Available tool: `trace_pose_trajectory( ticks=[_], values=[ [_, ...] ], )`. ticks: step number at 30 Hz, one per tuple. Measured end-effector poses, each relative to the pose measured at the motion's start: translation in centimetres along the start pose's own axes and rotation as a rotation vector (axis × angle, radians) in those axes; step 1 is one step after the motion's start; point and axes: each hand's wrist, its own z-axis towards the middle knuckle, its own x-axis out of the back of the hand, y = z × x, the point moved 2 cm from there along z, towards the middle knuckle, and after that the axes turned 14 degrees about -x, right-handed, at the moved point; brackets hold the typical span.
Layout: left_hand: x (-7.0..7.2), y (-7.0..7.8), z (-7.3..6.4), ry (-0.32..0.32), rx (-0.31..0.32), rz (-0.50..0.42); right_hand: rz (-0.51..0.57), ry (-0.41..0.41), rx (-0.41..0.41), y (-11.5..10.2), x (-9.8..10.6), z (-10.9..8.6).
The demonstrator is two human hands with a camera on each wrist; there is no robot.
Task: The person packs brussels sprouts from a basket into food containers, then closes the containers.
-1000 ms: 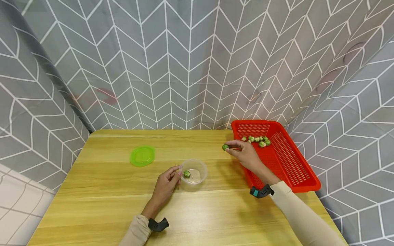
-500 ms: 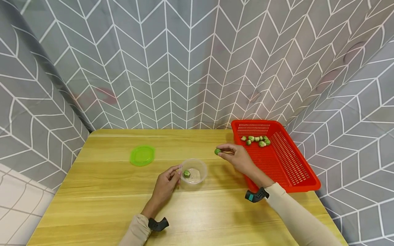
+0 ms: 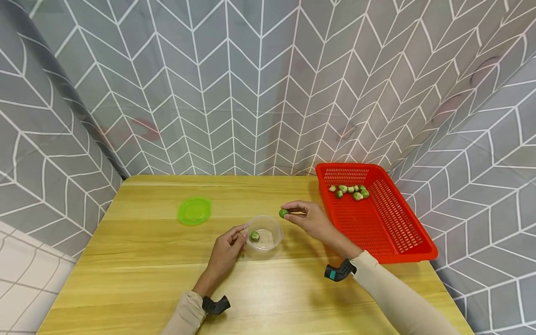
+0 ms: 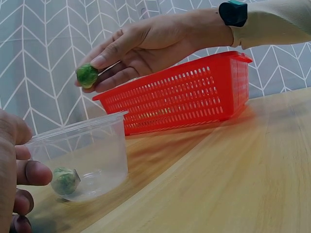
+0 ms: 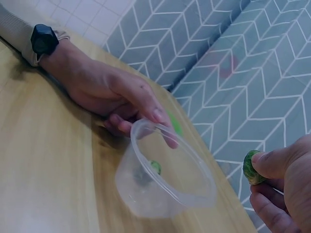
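Pinching a small, round green sprout [image 3: 283, 213] at the fingertips of the right hand [image 3: 313, 222], just below and right of frame centre. Gripping with the left hand [image 3: 224, 251] the rim of a clear round plastic tub [image 3: 273, 232] (second green sprout [image 3: 254, 236] inside).

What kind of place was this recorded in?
Probably a curtained-off tabletop workspace: a wood-grain table, gray patterned curtains behind it, and a red basket holding what look like Brussels sprouts.

The head view is bright, with pale glare and soft shadows on the worktop [image 3: 272, 293]; wrist views look dimmer, softer.
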Motion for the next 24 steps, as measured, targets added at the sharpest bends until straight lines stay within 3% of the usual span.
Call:
trace_pose_trajectory(
  ticks=[24],
  values=[
    [0.0,0.0,0.0,-0.007,0.004,-0.001,-0.063,-0.093,0.034,0.0,-4.1,0.0]
  ],
)
